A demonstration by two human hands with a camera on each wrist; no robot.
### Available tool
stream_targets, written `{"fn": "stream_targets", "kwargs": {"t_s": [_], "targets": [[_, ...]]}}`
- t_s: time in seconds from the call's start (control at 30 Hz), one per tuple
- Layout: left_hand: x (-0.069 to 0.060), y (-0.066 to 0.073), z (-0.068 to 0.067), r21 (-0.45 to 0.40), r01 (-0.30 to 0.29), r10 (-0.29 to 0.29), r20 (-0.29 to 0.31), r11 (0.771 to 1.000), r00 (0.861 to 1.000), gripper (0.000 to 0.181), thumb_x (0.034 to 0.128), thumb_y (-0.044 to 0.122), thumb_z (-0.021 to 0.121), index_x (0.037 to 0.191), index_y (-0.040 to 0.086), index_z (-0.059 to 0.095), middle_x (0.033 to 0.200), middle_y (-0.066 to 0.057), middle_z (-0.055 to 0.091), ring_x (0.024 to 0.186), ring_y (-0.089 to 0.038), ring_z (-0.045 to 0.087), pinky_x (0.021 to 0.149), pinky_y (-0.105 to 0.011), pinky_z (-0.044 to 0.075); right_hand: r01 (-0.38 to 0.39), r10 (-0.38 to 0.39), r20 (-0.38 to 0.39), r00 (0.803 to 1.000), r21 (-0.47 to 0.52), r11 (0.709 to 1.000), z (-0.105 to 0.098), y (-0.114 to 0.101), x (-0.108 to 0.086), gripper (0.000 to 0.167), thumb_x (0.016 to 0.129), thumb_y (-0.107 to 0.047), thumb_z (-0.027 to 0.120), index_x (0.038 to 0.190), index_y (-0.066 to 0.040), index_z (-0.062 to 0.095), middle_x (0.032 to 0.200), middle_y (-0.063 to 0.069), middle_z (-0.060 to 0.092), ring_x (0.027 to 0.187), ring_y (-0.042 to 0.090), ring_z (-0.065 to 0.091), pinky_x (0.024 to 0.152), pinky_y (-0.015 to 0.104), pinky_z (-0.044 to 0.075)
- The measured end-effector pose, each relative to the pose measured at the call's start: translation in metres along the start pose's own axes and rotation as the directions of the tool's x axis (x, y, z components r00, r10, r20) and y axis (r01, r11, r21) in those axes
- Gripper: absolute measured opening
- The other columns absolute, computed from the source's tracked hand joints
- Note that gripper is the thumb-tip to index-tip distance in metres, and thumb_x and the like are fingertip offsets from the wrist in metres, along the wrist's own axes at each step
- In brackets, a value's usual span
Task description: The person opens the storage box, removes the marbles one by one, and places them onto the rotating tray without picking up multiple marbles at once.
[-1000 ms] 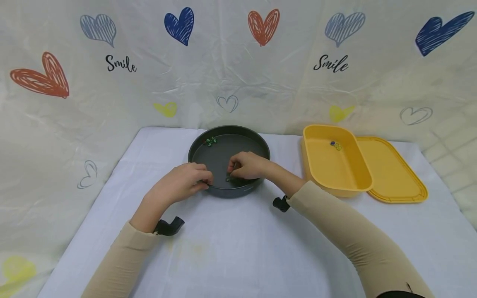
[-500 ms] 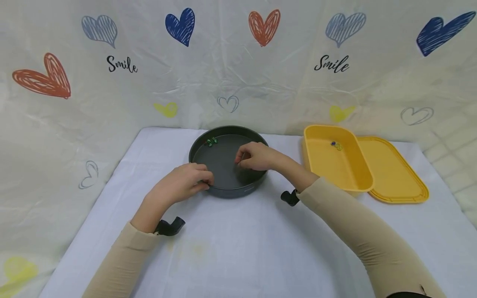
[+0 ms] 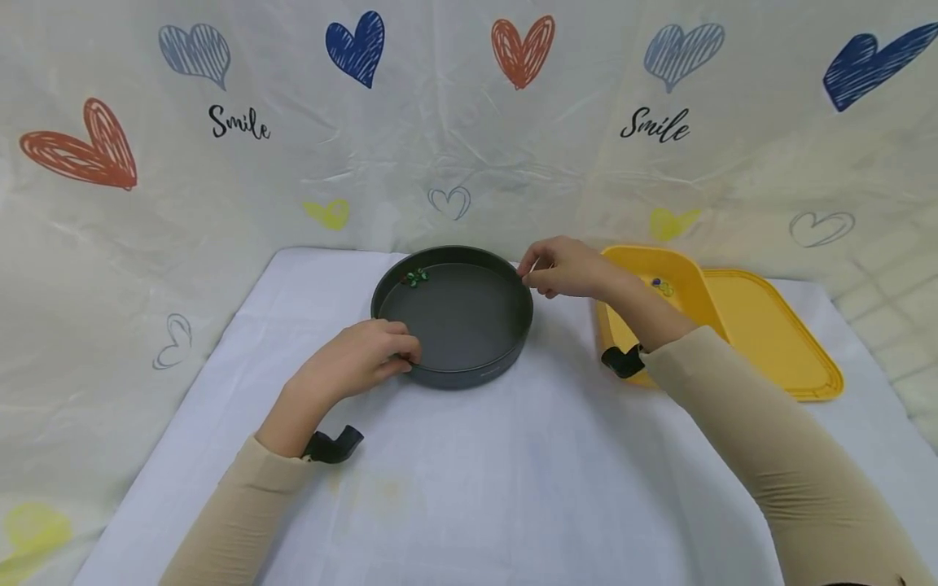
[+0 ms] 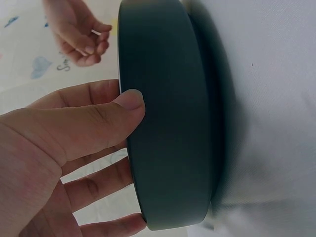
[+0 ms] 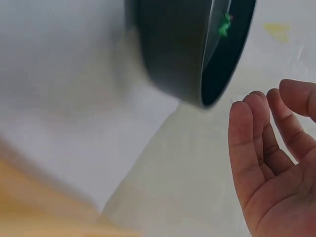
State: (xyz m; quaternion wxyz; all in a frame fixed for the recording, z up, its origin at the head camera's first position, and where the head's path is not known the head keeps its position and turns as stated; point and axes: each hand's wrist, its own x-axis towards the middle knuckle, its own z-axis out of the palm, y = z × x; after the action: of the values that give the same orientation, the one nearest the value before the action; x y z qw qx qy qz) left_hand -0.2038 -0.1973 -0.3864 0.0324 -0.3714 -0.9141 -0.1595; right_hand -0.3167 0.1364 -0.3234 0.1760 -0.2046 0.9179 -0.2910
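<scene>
My left hand [image 3: 362, 358] grips the rim of a round dark baking pan [image 3: 469, 317], thumb on the outside wall as the left wrist view shows. Inside the pan, by its far left wall, lie several small green pieces [image 3: 415, 278]; their exact kind is too small to tell. My right hand [image 3: 567, 267] is raised just beyond the pan's right rim, thumb and fingertips drawn together. Whatever small thing it pinches is hidden by the fingers in the right wrist view.
A yellow plastic box [image 3: 615, 325] stands on the right, partly behind my right forearm, with small blue and yellow pieces [image 3: 662, 286] inside. Its flat yellow lid [image 3: 777, 334] lies right of it. A white cloth [image 3: 469, 480] covers the table; a printed sheet [image 3: 469, 122] hangs behind.
My right hand has risen from the pan and moved right, towards the yellow box. The small dark thing at its fingertips has gone from the pan floor. My left hand stays put.
</scene>
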Motion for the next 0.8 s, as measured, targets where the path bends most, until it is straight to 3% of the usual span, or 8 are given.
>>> {"fn": "stream_targets", "kwargs": {"t_s": [0.27, 0.8], "targets": [[-0.001, 0.0, -0.001, 0.008, -0.01, 0.01, -0.011, 1.0, 1.0, 0.019, 0.0835, 0.006, 0.079, 0.088, 0.021, 0.071, 0.087, 0.011, 0.063, 0.08, -0.009, 0.061, 0.073, -0.028, 0.052, -0.05, 0.049, -0.059, 0.997, -0.006, 0.999, -0.019, 0.021, -0.004, 0.02, 0.096, -0.019, 0.061, 0.111, -0.007, 0.066, 0.09, 0.014, 0.067, 0.079, 0.026, 0.065, 0.08, 0.037, 0.058], [0.001, 0.0, 0.0, 0.001, -0.014, 0.014, -0.017, 1.0, 1.0, 0.018, 0.0835, 0.006, 0.079, 0.089, 0.021, 0.071, 0.087, 0.009, 0.063, 0.081, -0.011, 0.061, 0.074, -0.029, 0.052, -0.184, 0.187, -0.126, 0.974, 0.036, 0.982, -0.059, 0.068, -0.013, 0.03, 0.099, -0.021, 0.058, 0.119, 0.001, 0.06, 0.095, 0.018, 0.064, 0.082, 0.026, 0.062, 0.074, 0.03, 0.058]]}}
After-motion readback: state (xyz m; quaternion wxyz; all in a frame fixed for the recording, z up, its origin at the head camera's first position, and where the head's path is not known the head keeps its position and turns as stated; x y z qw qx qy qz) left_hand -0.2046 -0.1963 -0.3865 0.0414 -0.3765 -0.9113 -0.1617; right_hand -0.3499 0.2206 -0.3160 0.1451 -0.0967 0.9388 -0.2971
